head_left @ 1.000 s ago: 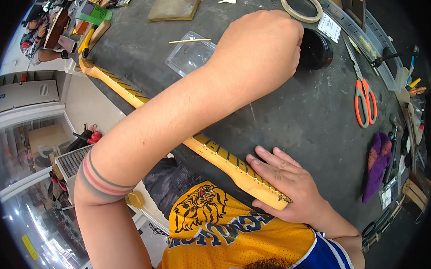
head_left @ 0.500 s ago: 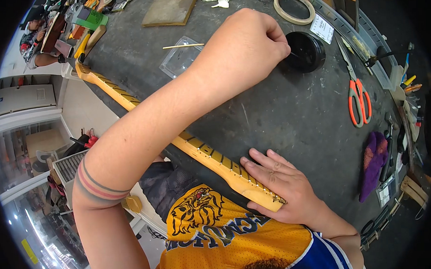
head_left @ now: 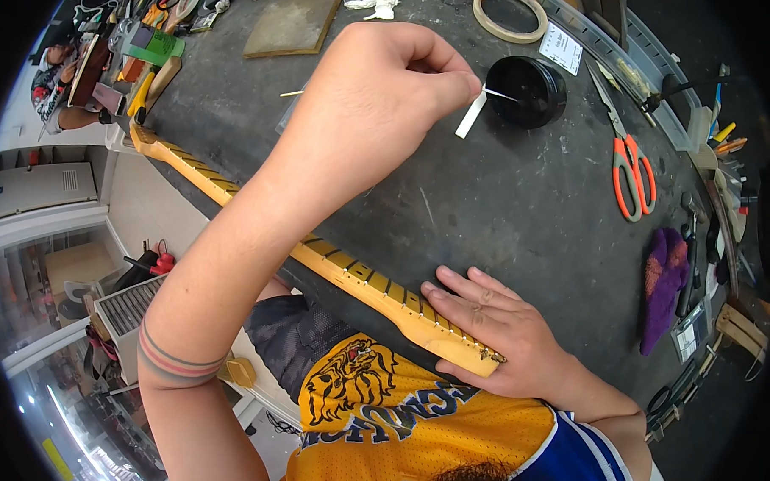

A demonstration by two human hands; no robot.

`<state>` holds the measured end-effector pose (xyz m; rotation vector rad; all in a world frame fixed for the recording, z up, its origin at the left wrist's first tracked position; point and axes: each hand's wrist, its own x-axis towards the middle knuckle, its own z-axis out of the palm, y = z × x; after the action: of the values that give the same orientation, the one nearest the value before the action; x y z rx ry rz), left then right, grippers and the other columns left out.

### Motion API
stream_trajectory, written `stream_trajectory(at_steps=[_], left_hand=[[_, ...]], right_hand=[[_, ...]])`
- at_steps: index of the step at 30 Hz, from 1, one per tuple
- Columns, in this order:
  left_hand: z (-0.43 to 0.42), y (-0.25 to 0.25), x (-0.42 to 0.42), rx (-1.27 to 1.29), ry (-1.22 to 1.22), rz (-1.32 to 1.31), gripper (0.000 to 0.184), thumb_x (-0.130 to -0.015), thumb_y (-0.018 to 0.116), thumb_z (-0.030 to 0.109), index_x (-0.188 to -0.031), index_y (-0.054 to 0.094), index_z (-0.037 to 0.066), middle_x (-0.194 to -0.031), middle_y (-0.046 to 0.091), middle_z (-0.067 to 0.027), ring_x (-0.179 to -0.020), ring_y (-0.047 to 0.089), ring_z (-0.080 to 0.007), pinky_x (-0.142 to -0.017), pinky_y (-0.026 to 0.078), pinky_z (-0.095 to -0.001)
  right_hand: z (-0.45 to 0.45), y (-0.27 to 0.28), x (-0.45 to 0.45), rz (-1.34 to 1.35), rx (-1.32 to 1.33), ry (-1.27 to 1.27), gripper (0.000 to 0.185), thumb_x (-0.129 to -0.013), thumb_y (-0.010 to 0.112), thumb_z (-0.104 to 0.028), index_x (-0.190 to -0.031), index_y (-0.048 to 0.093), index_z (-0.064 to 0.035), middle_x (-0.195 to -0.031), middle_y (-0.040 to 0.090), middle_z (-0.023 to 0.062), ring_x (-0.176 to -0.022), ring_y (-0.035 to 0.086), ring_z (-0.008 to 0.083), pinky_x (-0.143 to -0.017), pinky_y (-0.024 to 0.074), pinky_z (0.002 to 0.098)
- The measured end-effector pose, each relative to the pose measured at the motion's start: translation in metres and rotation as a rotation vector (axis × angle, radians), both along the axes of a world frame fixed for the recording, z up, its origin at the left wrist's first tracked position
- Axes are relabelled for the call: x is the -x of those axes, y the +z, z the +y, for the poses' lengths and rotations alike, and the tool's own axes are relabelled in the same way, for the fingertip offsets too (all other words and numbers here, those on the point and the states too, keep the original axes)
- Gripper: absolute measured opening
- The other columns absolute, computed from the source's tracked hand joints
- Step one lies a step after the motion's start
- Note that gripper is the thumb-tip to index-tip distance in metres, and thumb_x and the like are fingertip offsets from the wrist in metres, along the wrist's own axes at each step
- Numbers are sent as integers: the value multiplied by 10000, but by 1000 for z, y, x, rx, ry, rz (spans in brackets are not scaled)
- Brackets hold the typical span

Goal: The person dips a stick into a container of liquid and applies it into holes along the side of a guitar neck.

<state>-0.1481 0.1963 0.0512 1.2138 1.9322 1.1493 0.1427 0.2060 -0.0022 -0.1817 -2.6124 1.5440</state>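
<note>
My left hand [head_left: 400, 79] is raised over the bench, its thumb and fingertips pinched on a narrow white strip [head_left: 472, 117]. One thin end of the strip points right, over a black round jar [head_left: 539, 89]. Close to my body lies a guitar neck [head_left: 348, 271], pale wood with a dark-marked fretboard, running diagonally with its headstock at the far left. My left forearm crosses above its middle and hides part of it. At the near end my right hand [head_left: 516, 338] holds the neck, fingers laid across the fretboard side and thumb along the near edge.
Orange-handled scissors [head_left: 627, 177] lie right of the jar, with a purple cloth [head_left: 662, 290] nearer. A tape roll [head_left: 511, 34], a label [head_left: 561, 48] and a flat stone-like block [head_left: 293, 25] sit farther back. Another person [head_left: 53, 87] is at upper left.
My left hand has drawn back to the left from the jar, and the white strip in its pinch now shows. My right hand stays on the neck. The view has shifted slightly.
</note>
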Motion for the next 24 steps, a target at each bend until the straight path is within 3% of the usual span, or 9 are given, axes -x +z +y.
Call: stream_trajectory(at_steps=[7, 8, 10, 11, 14, 16, 24], left_hand=[[-38, 25, -17, -27, -11, -84, 208, -1024, 848, 180, -1096, 830, -15, -959, 766, 11, -873, 659, -68, -803, 497, -239], [-36, 52, -36, 173, 173, -333, 80, -1007, 803, 26, -1060, 796, -34, -908, 781, -79, -800, 717, -172, -737, 569, -318], [-60, 34, -32, -38, 55, -84, 191, -1026, 844, 141, -1126, 811, -19, -1000, 770, -3, -892, 658, -70, -799, 492, -237], [-67, 36, -37, -26, 53, -91, 191, -1026, 844, 141, -1126, 811, -19, -1000, 770, -3, -892, 658, -70, -799, 492, -237], [-91, 44, -52, -43, 62, -340, 90, -1016, 814, 36, -1061, 755, -17, -993, 733, -15, -884, 633, -80, -780, 474, -239], [-106, 33, -56, -131, 3, -271, 99, -999, 814, 29, -1007, 728, -20, -959, 693, -31, -843, 599, -95, -762, 461, -243], [-155, 26, -78, -10, -30, -209, 168, -885, 882, 60, -940, 742, -14, -913, 681, -71, -836, 600, -174, -787, 470, -330]], right_hand=[[2, -3, -1, 23, 11, -8, 765, -957, 927, -305, -1604, 646, -7, -1615, 701, 148, -1608, 566, 356, -1343, 418, 576], [1, -4, -2, 47, -12, -6, 758, -959, 924, -302, -1602, 649, -9, -1612, 703, 148, -1606, 569, 357, -1341, 422, 578], [0, -4, -2, 19, -3, -11, 751, -956, 925, -301, -1594, 656, -10, -1601, 712, 147, -1599, 575, 360, -1335, 430, 581], [-1, -6, -3, 24, 1, -4, 770, -945, 932, -293, -1602, 649, -7, -1620, 698, 154, -1610, 563, 377, -1343, 405, 591], [-3, -8, -4, 36, 3, -3, 794, -931, 941, -288, -1610, 642, -5, -1641, 682, 160, -1619, 551, 394, -1350, 382, 606], [-3, -8, -4, 36, -4, -11, 798, -922, 946, -288, -1612, 646, -22, -1643, 683, 148, -1617, 555, 390, -1349, 384, 607], [-5, -9, -4, 75, -22, -36, 797, -931, 941, -291, -1627, 639, -47, -1618, 704, 127, -1598, 577, 369, -1339, 415, 598]])
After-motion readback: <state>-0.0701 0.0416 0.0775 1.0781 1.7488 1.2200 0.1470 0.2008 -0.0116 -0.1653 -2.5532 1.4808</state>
